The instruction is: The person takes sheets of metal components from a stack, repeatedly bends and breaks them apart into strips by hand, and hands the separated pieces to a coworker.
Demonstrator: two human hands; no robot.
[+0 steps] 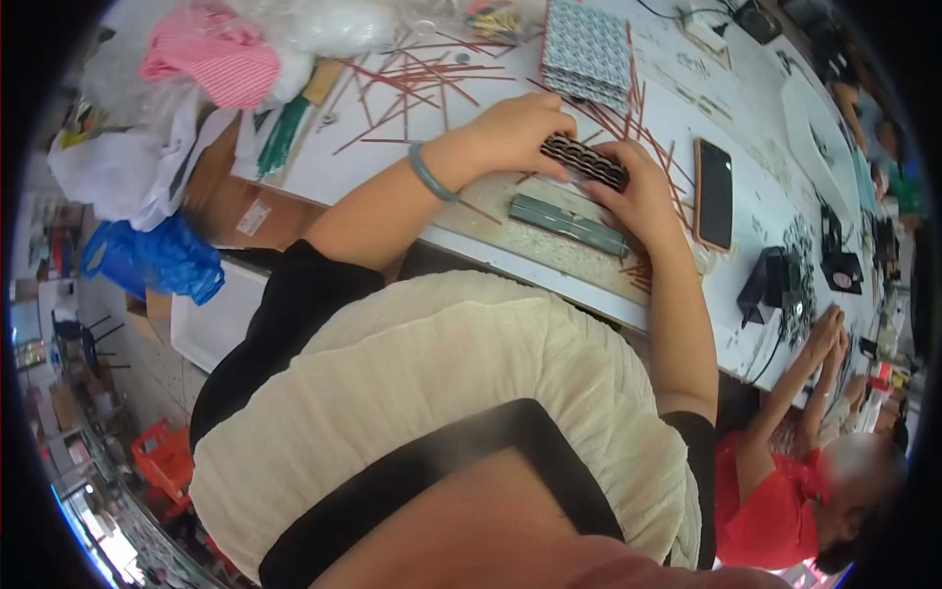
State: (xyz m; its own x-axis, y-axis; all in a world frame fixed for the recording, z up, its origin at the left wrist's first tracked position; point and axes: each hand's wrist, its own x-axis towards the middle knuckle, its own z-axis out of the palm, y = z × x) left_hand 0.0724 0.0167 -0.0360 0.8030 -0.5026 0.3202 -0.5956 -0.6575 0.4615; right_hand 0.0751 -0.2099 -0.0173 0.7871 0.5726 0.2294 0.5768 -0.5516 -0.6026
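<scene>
Between my left hand [520, 133] and my right hand [636, 191] is a small dark stack of thin strips with wavy, light-edged layers [586, 162]. The fingers of both hands close on its two ends, above the near part of the table. Just below it, on a speckled board [491, 211], lies a grey-green bar [567, 225] with a groove along its length. Thin reddish-brown sticks [422, 83] are strewn to the left and under the hands. Behind the hands stands a stack of blue-and-white patterned blocks [587, 54].
A phone [714, 194] lies right of my right hand, with a black device [770, 283] beyond it. Plastic bags [343, 25], a pink striped cloth [211, 59] and green sticks [283, 135] sit at the left. A co-worker in red [770, 501] sits at the right.
</scene>
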